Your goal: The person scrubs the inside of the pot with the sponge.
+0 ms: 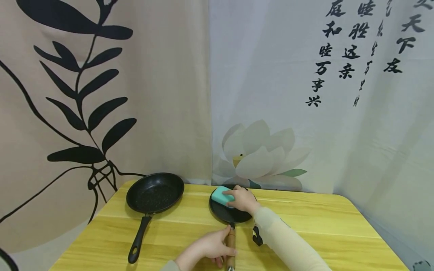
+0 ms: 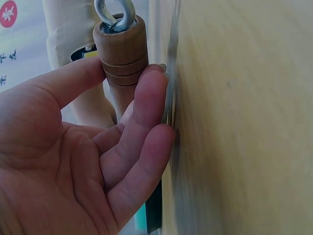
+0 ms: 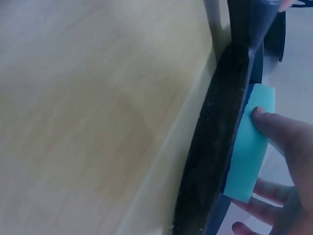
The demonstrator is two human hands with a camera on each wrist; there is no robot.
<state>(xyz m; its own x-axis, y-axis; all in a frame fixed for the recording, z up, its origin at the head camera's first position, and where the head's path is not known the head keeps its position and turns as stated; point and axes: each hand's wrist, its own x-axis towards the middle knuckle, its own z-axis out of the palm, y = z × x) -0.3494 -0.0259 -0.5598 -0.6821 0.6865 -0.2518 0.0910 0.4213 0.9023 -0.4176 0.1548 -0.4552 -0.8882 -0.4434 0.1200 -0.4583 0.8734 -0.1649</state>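
Note:
A small black frying pan [image 1: 225,215] with a wooden handle [image 1: 231,241] lies on the table. My left hand [image 1: 211,246] pinches that handle near its end; in the left wrist view the thumb and fingers [image 2: 151,98] close on the wood below a metal hanging ring [image 2: 116,14]. My right hand [image 1: 245,200] holds a teal sponge [image 1: 222,195] inside the pan, toward its left side. The right wrist view shows the thumb on one face of the sponge [image 3: 249,147] and fingers at its edge, with its dark underside against the pan.
To the left on the yellow wood-grain table [image 1: 193,222] sits a larger black frying pan [image 1: 156,194], its black handle [image 1: 138,241] pointing toward me. Behind the table hangs a printed curtain [image 1: 176,94] with leaves, a lotus and writing.

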